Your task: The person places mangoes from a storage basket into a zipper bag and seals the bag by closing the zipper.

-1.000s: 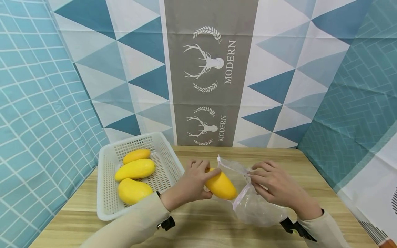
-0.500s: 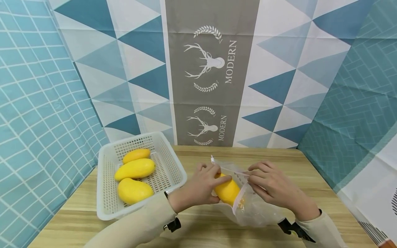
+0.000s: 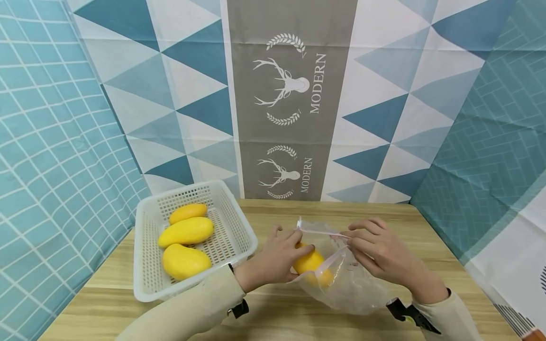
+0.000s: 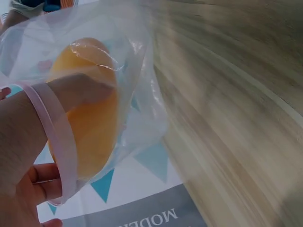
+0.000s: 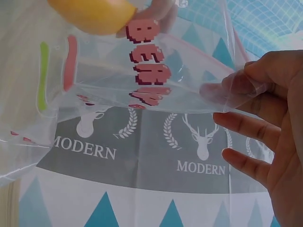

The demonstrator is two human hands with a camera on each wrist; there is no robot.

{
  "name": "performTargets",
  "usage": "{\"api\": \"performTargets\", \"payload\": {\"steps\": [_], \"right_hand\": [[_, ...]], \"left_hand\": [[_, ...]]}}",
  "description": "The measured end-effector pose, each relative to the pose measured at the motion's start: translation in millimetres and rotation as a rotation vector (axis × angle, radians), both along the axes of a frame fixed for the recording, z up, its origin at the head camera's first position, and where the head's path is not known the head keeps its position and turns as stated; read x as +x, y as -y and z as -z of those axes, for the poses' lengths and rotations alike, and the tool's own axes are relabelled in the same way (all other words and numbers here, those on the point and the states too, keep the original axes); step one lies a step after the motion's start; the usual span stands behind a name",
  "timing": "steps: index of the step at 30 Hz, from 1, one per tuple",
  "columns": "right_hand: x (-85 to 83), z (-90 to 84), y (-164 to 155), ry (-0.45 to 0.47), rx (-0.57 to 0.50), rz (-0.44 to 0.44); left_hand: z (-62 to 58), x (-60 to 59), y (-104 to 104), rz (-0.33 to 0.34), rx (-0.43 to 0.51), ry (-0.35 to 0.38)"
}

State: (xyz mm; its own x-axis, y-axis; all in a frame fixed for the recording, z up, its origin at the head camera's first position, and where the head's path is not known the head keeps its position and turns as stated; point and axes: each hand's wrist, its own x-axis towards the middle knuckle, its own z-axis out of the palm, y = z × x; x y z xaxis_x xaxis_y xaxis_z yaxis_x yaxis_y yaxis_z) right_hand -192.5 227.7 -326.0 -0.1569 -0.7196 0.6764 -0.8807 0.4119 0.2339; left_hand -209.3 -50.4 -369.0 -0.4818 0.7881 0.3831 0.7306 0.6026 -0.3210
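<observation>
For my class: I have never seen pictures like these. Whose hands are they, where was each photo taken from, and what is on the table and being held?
There is no machine here: a person works with two bare hands. The wide picture comes from a camera on the head; the two close-ups come from cameras on each wrist. On the wooden table stands a white basket with three mangoes. The left hand grips a fourth mango that is partly inside a clear plastic bag. The right hand pinches the bag's rim, holding it open. The right wrist view looks through the bag at pink letters printed on it.
</observation>
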Motion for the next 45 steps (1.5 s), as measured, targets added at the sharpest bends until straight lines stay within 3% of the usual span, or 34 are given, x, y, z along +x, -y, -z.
{"api": "performTargets", "payload": {"steps": [6,17,23,29,45], "right_hand": [[-0.9,0.2,-2.8,0.012,0.025,0.014],[-3.2,0.8,-5.9,-0.007,0.017,0.006],[-3.5,-0.8,-5.9,-0.036,0.004,0.0],[-3.7,-0.8,-4.6,-0.031,0.009,0.006],[-3.0,0.7,-6.0,-0.01,0.027,0.046]], "left_hand": [[4.5,-4.6,1.9,-0.056,-0.026,-0.02],[6.2,-6.7,2.2,-0.062,-0.022,-0.038],[7.8,-9.8,1.9,-0.044,0.021,-0.052],[5.7,-10.8,0.7,-0.016,0.089,0.002],[-0.6,-8.5,-0.2,0.038,0.093,0.031]]}}
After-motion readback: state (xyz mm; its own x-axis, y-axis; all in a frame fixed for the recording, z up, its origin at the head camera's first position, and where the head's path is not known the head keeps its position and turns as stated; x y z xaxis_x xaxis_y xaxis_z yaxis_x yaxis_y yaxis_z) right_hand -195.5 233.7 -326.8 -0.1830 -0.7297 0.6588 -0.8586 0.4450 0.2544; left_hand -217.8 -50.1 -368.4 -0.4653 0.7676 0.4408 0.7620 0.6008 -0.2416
